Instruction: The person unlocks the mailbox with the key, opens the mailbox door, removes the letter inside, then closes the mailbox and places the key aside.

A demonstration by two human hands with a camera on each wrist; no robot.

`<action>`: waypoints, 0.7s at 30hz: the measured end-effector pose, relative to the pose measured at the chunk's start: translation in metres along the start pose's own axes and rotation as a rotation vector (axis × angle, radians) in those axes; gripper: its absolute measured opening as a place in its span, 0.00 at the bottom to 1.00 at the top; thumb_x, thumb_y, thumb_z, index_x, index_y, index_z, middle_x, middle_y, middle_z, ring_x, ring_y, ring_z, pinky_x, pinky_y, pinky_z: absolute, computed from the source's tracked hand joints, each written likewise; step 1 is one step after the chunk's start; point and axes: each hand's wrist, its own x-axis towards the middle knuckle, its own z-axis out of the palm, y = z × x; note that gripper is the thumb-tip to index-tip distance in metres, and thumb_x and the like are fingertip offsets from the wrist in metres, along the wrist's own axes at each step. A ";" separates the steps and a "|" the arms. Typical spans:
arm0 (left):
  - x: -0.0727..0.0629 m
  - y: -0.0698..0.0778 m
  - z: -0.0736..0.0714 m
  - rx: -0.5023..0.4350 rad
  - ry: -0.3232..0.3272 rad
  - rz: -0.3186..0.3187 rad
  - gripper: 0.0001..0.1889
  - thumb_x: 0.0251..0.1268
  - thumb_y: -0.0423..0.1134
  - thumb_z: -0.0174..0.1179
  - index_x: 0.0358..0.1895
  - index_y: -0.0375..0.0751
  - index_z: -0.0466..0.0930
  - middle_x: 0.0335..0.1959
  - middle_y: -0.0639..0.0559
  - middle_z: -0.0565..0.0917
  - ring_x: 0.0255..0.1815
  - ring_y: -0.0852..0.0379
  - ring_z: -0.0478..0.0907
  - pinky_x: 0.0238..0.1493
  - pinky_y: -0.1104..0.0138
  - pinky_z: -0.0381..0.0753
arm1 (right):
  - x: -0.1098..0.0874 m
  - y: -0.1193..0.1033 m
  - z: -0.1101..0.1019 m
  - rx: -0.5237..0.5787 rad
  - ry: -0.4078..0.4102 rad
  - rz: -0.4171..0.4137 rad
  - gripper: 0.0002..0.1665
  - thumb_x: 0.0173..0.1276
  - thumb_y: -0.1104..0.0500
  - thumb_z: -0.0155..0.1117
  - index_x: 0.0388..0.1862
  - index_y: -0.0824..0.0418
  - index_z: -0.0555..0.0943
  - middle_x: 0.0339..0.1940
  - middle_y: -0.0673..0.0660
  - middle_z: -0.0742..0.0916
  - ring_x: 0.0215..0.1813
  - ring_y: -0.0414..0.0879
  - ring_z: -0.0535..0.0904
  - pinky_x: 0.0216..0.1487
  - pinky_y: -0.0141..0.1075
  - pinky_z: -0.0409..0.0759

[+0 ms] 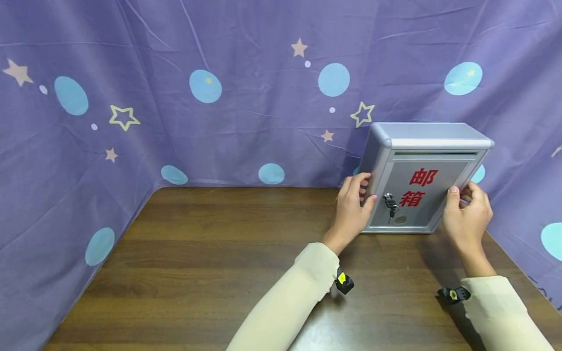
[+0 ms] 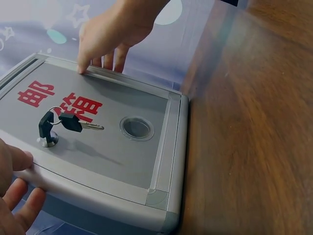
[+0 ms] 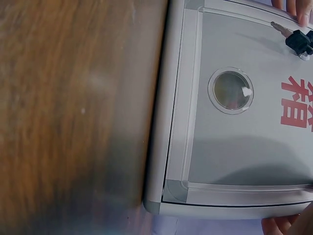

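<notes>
A silver-grey metal mailbox (image 1: 452, 173) with red characters on its door stands upright on the table, toward the back right. My left hand (image 1: 351, 207) grips its left edge, thumb at the front and fingers along the side. On the opposite edge my right hand (image 1: 470, 217) holds it, thumb on the front frame and fingers bent around the side. Two black-headed keys (image 2: 71, 122) on a ring are at the door lock (image 2: 48, 140), one in it and one hanging. Low on the door is a round clear window (image 3: 231, 90). The mailbox's back is hidden.
The brown wooden table (image 1: 210, 273) extends to the left and front of the mailbox. A purple curtain (image 1: 246, 122) with stars and blue dots hangs behind and along both sides, close to the mailbox.
</notes>
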 end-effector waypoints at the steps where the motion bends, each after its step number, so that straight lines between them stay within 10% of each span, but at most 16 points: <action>1: 0.000 0.000 0.000 0.006 0.005 -0.003 0.27 0.58 0.27 0.73 0.61 0.35 0.76 0.47 0.44 0.80 0.42 0.54 0.82 0.42 0.83 0.79 | 0.000 0.000 0.000 -0.005 -0.004 -0.006 0.20 0.73 0.59 0.58 0.55 0.72 0.82 0.39 0.35 0.74 0.40 0.18 0.71 0.43 0.15 0.73; 21: 0.000 0.007 0.004 0.093 0.078 -0.034 0.27 0.57 0.29 0.74 0.60 0.40 0.77 0.45 0.49 0.80 0.42 0.56 0.81 0.45 0.83 0.76 | 0.000 -0.012 -0.003 -0.031 -0.047 0.073 0.20 0.76 0.61 0.56 0.58 0.75 0.77 0.40 0.39 0.71 0.46 0.28 0.70 0.54 0.27 0.68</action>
